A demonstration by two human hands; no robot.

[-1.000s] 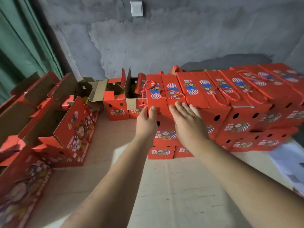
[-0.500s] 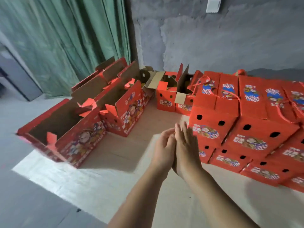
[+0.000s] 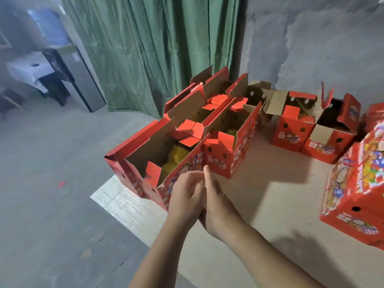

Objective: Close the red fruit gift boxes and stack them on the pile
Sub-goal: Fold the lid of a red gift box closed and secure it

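— Where are the hands?
— Frame centre: left hand (image 3: 185, 199) and right hand (image 3: 216, 204) pressed together, fingers relaxed, gripping nothing.
— And the boxes?
— Open red printed cardboard gift boxes (image 3: 166, 150) just above them, flaps up; a closed red printed cardboard box (image 3: 353, 194) at right edge.

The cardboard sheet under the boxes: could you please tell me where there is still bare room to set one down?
The cardboard sheet is bare between the hands and the closed box at right, in front of the two small open boxes. The left and far side is crowded with open boxes standing side by side.
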